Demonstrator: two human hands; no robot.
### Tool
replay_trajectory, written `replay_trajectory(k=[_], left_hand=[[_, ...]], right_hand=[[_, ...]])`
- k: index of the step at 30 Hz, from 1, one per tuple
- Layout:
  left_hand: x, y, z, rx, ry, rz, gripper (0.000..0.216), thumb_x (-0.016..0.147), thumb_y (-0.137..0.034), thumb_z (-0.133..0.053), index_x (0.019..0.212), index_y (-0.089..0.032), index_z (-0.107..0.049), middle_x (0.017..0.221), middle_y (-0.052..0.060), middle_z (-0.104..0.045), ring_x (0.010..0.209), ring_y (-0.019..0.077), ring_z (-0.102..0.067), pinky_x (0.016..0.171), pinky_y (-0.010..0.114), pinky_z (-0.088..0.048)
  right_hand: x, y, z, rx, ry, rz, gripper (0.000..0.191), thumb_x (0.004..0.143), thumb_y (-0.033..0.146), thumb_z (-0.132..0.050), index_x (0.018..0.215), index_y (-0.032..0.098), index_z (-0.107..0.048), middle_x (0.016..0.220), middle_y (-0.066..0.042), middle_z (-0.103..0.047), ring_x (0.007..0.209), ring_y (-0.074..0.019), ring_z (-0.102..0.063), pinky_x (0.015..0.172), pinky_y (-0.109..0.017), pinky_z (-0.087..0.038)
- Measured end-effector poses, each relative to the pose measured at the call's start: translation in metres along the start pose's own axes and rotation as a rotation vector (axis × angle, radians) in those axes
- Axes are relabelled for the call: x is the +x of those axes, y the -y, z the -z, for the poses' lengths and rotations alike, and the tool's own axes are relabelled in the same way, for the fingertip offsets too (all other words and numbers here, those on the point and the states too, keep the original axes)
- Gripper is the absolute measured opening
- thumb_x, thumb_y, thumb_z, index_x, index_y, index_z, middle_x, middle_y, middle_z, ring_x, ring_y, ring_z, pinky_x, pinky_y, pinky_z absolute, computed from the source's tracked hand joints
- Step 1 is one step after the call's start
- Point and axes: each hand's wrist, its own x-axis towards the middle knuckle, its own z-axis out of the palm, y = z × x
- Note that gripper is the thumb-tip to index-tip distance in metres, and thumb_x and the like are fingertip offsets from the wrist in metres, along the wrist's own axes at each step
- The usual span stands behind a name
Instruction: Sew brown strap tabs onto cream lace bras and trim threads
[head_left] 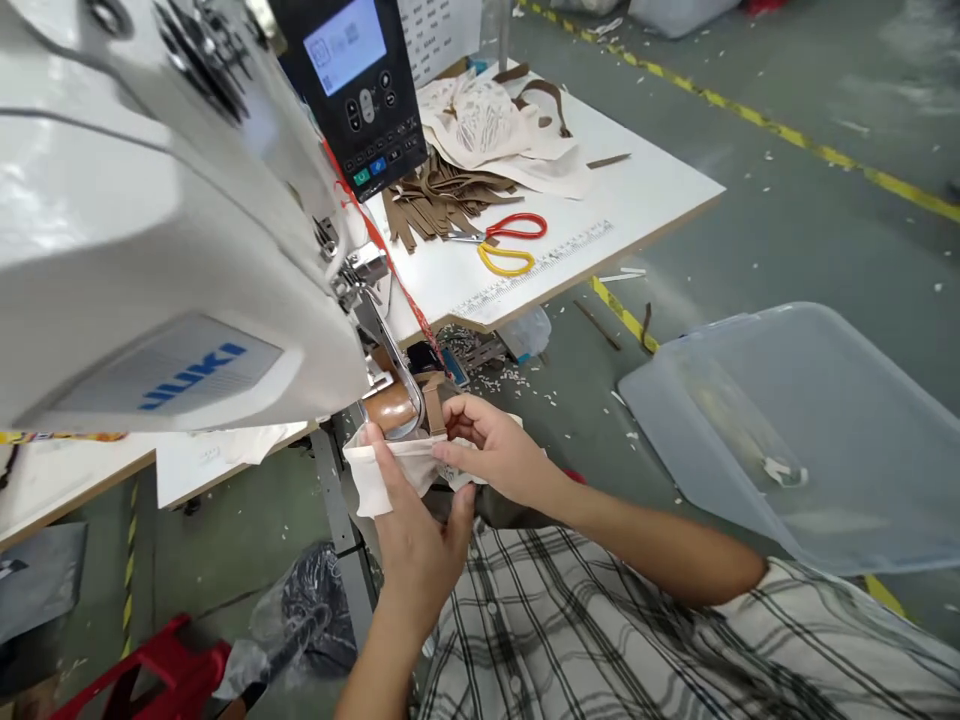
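Note:
A piece of white fabric hangs at the front of the sewing machine's arm, its folded edge running across below the needle area. My left hand grips it from below, with the fingers along the edge and the thumb apart. My right hand pinches the same edge on the right, where a short brown strap stands up against the cloth. Close above is the presser area of the white sewing machine. Part of the fabric is hidden behind my fingers.
Red-and-yellow-handled scissors lie on the white table beside a heap of brown strips and white fabric pieces. A control panel hangs over the table. On the floor at right is a translucent plastic bin.

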Motion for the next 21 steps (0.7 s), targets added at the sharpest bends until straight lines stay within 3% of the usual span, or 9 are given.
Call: replay_trajectory(k=[2, 4, 6, 8, 10, 12, 16, 18, 21], left_hand=[[-0.008, -0.006, 0.000, -0.016, 0.016, 0.029, 0.104, 0.091, -0.034, -0.069, 0.164, -0.019, 0.003, 0.168, 0.028, -0.010, 0.153, 0.0416, -0.028, 0.115, 0.057, -0.042], [-0.018, -0.010, 0.005, -0.043, 0.054, 0.088, 0.099, 0.092, -0.036, -0.067, 0.164, -0.019, -0.001, 0.162, 0.030, -0.032, 0.138, 0.0378, -0.053, 0.097, 0.047, -0.057], [-0.027, -0.013, 0.015, -0.057, 0.117, 0.145, 0.087, 0.095, -0.033, -0.064, 0.163, -0.020, -0.012, 0.131, 0.021, -0.068, 0.099, 0.0264, -0.076, 0.068, 0.031, -0.061], [-0.030, -0.013, 0.026, -0.028, 0.123, 0.139, 0.067, 0.096, -0.026, -0.062, 0.157, -0.023, -0.032, 0.093, 0.006, -0.078, 0.068, 0.0176, -0.073, 0.055, 0.023, -0.055], [-0.026, -0.011, 0.037, 0.008, 0.055, 0.060, 0.054, 0.095, -0.018, -0.061, 0.146, -0.025, -0.048, 0.089, 0.003, -0.077, 0.073, 0.0168, -0.073, 0.064, 0.025, -0.057], [-0.014, -0.007, 0.044, 0.004, -0.010, -0.081, 0.055, 0.092, -0.012, -0.061, 0.144, -0.025, -0.050, 0.109, 0.008, -0.075, 0.101, 0.0218, -0.073, 0.087, 0.034, -0.059], [0.011, 0.004, 0.048, -0.050, 0.240, -0.335, 0.072, 0.091, -0.007, -0.056, 0.157, -0.022, -0.030, 0.149, 0.016, -0.054, 0.146, 0.0308, -0.043, 0.117, 0.054, -0.041], [0.017, 0.009, 0.046, -0.046, 0.362, -0.364, 0.071, 0.091, -0.009, -0.056, 0.156, -0.022, -0.029, 0.149, 0.017, -0.053, 0.148, 0.0312, -0.041, 0.120, 0.059, -0.034], [0.017, 0.015, 0.042, -0.038, 0.377, -0.349, 0.057, 0.091, -0.015, -0.060, 0.145, -0.021, -0.041, 0.131, 0.014, -0.065, 0.136, 0.0292, -0.054, 0.121, 0.062, -0.031]], right_hand=[[-0.004, 0.000, 0.003, 0.039, -0.028, 0.011, 0.031, 0.084, 0.035, -0.076, 0.105, 0.022, -0.058, 0.099, -0.001, -0.061, 0.089, -0.0136, -0.060, 0.081, -0.027, -0.052], [-0.008, 0.004, 0.007, 0.054, -0.042, 0.031, 0.035, 0.082, 0.032, -0.077, 0.110, 0.022, -0.058, 0.101, -0.002, -0.063, 0.092, -0.0137, -0.061, 0.084, -0.027, -0.053], [-0.012, 0.011, 0.011, 0.024, -0.046, 0.055, 0.035, 0.082, 0.031, -0.077, 0.110, 0.022, -0.058, 0.101, -0.002, -0.064, 0.092, -0.0138, -0.062, 0.085, -0.028, -0.053], [-0.017, 0.017, 0.014, -0.061, -0.042, 0.078, 0.029, 0.083, 0.029, -0.075, 0.107, 0.022, -0.059, 0.100, -0.002, -0.064, 0.091, -0.0137, -0.062, 0.085, -0.028, -0.052], [-0.020, 0.021, 0.015, -0.170, -0.008, 0.099, 0.023, 0.085, 0.027, -0.071, 0.104, 0.022, -0.059, 0.097, -0.001, -0.064, 0.089, -0.0132, -0.061, 0.083, -0.028, -0.052], [-0.023, 0.023, 0.017, -0.271, 0.066, 0.120, 0.019, 0.087, 0.025, -0.068, 0.103, 0.022, -0.058, 0.096, 0.000, -0.064, 0.087, -0.0128, -0.060, 0.081, -0.027, -0.051], [-0.026, 0.023, 0.019, -0.425, 0.243, 0.137, 0.020, 0.086, 0.019, -0.066, 0.103, 0.021, -0.056, 0.098, -0.001, -0.067, 0.089, -0.0140, -0.063, 0.080, -0.027, -0.050], [-0.028, 0.023, 0.020, -0.492, 0.295, 0.140, 0.022, 0.085, 0.017, -0.065, 0.105, 0.020, -0.055, 0.098, -0.001, -0.068, 0.089, -0.0153, -0.064, 0.078, -0.028, -0.049], [-0.031, 0.019, 0.021, -0.606, 0.332, 0.202, 0.018, 0.087, 0.017, -0.064, 0.103, 0.020, -0.055, 0.095, -0.002, -0.068, 0.086, -0.0160, -0.064, 0.075, -0.028, -0.047]])
